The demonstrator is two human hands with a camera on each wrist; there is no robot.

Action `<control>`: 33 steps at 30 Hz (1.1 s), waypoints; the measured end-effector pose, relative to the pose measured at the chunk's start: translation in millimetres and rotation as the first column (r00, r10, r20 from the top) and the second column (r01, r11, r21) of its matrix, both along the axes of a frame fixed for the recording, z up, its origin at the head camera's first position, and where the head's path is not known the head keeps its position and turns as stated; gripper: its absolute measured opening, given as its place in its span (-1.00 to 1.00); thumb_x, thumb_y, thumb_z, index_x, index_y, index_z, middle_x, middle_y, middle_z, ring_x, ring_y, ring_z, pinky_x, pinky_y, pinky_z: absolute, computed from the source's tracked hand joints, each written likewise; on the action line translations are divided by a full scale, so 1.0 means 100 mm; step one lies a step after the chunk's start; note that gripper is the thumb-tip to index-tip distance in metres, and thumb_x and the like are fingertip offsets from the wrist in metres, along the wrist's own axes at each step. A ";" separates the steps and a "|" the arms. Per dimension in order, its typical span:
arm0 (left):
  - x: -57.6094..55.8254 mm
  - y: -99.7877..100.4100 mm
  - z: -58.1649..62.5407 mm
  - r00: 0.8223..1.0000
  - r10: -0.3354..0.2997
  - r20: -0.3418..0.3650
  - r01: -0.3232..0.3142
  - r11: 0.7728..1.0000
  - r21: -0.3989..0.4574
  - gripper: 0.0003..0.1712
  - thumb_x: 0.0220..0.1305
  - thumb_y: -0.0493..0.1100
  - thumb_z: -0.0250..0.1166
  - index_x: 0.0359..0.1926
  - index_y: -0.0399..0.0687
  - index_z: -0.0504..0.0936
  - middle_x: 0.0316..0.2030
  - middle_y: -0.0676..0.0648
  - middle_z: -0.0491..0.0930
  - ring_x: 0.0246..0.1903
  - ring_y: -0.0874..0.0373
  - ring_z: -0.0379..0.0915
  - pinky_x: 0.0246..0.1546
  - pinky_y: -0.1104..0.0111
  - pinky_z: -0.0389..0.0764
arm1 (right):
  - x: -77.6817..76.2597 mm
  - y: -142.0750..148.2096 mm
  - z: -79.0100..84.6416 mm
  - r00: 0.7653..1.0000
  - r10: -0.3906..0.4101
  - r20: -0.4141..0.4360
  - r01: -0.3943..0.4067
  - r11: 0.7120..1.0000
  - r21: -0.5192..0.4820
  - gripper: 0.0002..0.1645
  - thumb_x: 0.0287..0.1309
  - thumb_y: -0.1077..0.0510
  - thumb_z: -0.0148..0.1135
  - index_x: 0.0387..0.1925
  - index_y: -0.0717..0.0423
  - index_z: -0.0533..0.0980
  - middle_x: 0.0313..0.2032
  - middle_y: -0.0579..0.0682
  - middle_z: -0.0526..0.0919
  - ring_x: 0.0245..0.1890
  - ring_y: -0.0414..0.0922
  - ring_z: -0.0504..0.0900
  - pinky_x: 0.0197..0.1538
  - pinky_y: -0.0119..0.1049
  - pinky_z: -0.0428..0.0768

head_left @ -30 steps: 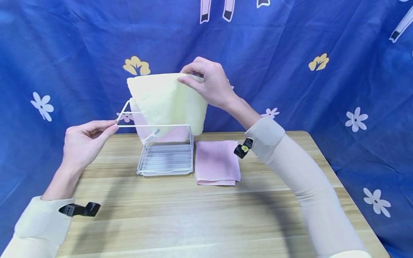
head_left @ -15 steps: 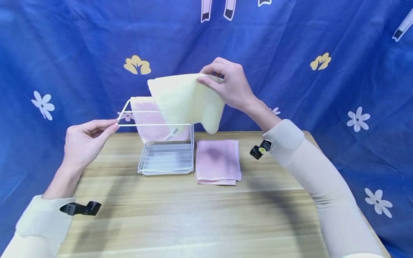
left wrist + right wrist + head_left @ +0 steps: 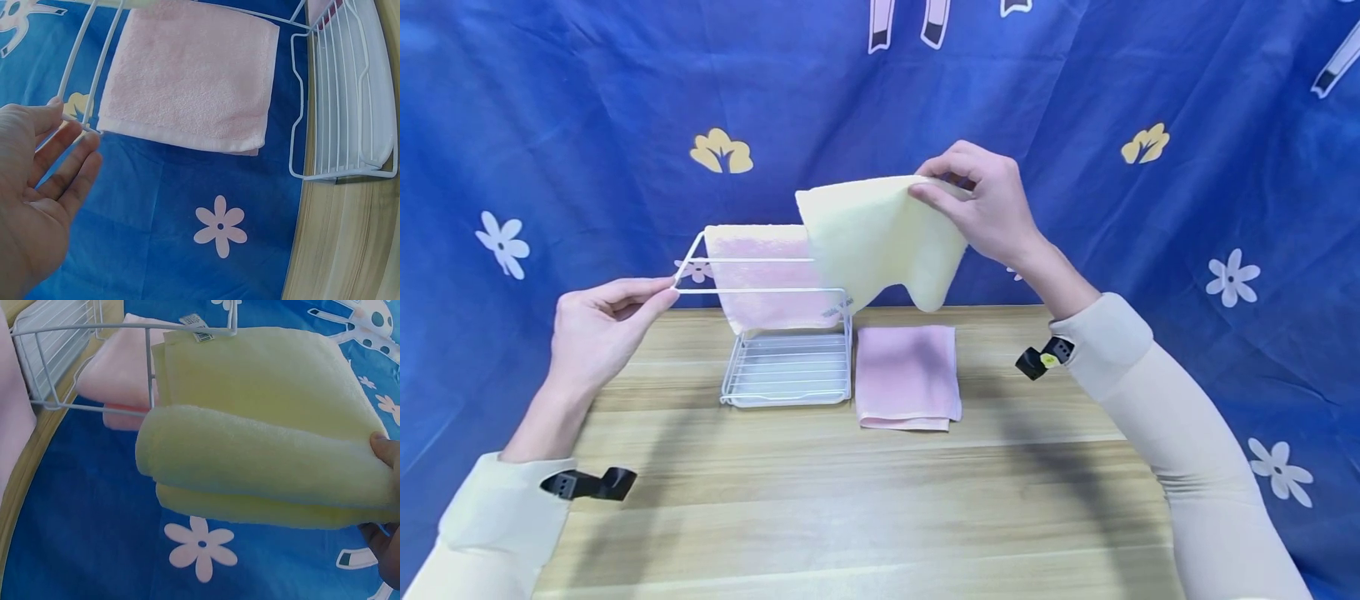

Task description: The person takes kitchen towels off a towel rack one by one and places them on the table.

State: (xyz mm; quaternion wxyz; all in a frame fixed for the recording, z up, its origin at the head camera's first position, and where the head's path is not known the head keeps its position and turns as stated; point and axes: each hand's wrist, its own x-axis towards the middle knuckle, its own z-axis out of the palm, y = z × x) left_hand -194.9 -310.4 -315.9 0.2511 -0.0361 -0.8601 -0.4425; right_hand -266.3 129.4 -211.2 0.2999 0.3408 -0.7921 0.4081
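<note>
My left hand [image 3: 598,333] pinches the upper left corner of a white wire rack [image 3: 760,291] between thumb and fingers. Over the rack's upper rear bar hangs a pink towel [image 3: 752,275], whose fuzzy surface fills much of the left wrist view. A folded pale yellow towel [image 3: 865,237] is pinched along its top edge by my right hand [image 3: 985,200], at the rack's right end. It droops in a curl, and a printed label [image 3: 199,328] shows at its lower left corner, overlapping the rack's end in the right wrist view.
A folded pink cloth [image 3: 906,375] lies on the wooden table [image 3: 850,500], right beside the rack. The rack's base holds a shallow white tray [image 3: 786,375] under wires. A blue patterned curtain [image 3: 625,125] hangs behind the table.
My right hand has drawn the yellow towel to the right, past most of the rack, uncovering the pink towel hanging there. My left hand keeps its hold on the corner.
</note>
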 end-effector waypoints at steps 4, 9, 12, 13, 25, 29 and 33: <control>0.01 -0.01 0.01 1.000 0.001 0.003 -0.001 1.000 -0.002 -0.65 0.32 -0.16 0.51 0.04 -0.27 0.81 -0.34 0.69 0.65 -0.37 0.75 0.61 -0.31 0.84 0.53 | 0.02 0.11 -0.05 1.000 -0.022 -0.018 0.022 1.000 0.005 -0.85 0.19 0.18 0.56 -0.24 0.19 0.80 -0.34 0.11 0.74 -0.36 -0.37 0.55 -0.23 -0.52 0.55; 0.01 -0.02 0.01 1.000 0.002 0.003 -0.002 1.000 -0.001 -0.66 0.32 -0.16 0.51 0.04 -0.27 0.81 -0.34 0.69 0.65 -0.36 0.75 0.61 -0.31 0.84 0.53 | 0.06 0.23 -0.12 0.999 -0.050 -0.014 0.051 0.999 0.014 -0.84 0.18 0.19 0.57 -0.23 0.20 0.79 -0.31 0.11 0.76 -0.36 -0.40 0.56 -0.24 -0.54 0.56; 0.01 -0.02 0.00 1.000 0.000 -0.003 0.000 1.000 0.001 -0.66 0.32 -0.17 0.51 0.04 -0.28 0.80 -0.34 0.69 0.65 -0.36 0.75 0.61 -0.31 0.84 0.53 | 0.10 0.30 -0.15 0.997 -0.077 -0.014 0.078 0.997 0.019 -0.83 0.19 0.19 0.56 -0.23 0.21 0.79 -0.30 0.12 0.76 -0.36 -0.41 0.55 -0.24 -0.56 0.55; 0.01 -0.03 0.00 1.000 0.000 -0.005 0.000 1.000 0.002 -0.66 0.32 -0.18 0.51 0.04 -0.29 0.80 -0.34 0.68 0.65 -0.36 0.75 0.61 -0.31 0.84 0.53 | 0.11 0.32 -0.16 0.996 -0.087 -0.016 0.088 0.996 0.022 -0.83 0.19 0.19 0.56 -0.23 0.22 0.79 -0.30 0.13 0.76 -0.35 -0.42 0.55 -0.24 -0.57 0.54; 0.02 -0.04 0.00 1.000 0.001 -0.006 -0.001 1.000 -0.006 -0.66 0.33 -0.15 0.50 0.03 -0.26 0.81 -0.33 0.69 0.65 -0.33 0.75 0.62 -0.27 0.84 0.54 | 0.27 0.62 -0.36 0.987 -0.162 -0.001 0.162 0.985 0.058 -0.87 0.20 0.22 0.55 -0.24 0.20 0.79 -0.31 0.08 0.77 -0.36 -0.41 0.51 -0.27 -0.58 0.46; -0.01 -0.03 -0.02 1.000 -0.004 -0.009 0.004 1.000 0.003 -0.67 0.32 -0.15 0.51 0.03 -0.26 0.81 -0.32 0.68 0.65 -0.32 0.74 0.62 -0.26 0.84 0.55 | 0.35 0.75 -0.48 0.985 -0.172 -0.007 0.172 0.983 0.065 -0.90 0.16 0.26 0.56 -0.26 0.17 0.80 -0.34 0.06 0.76 -0.37 -0.42 0.48 -0.29 -0.59 0.40; 0.00 -0.02 -0.02 1.000 -0.009 -0.008 0.009 1.000 0.014 -0.66 0.33 -0.14 0.50 0.02 -0.26 0.81 -0.32 0.67 0.66 -0.31 0.72 0.63 -0.26 0.83 0.56 | 0.43 0.86 -0.61 0.983 -0.181 -0.014 0.182 0.980 0.079 -0.89 0.11 0.31 0.58 -0.29 0.14 0.80 -0.36 0.03 0.76 -0.37 -0.45 0.48 -0.30 -0.59 0.37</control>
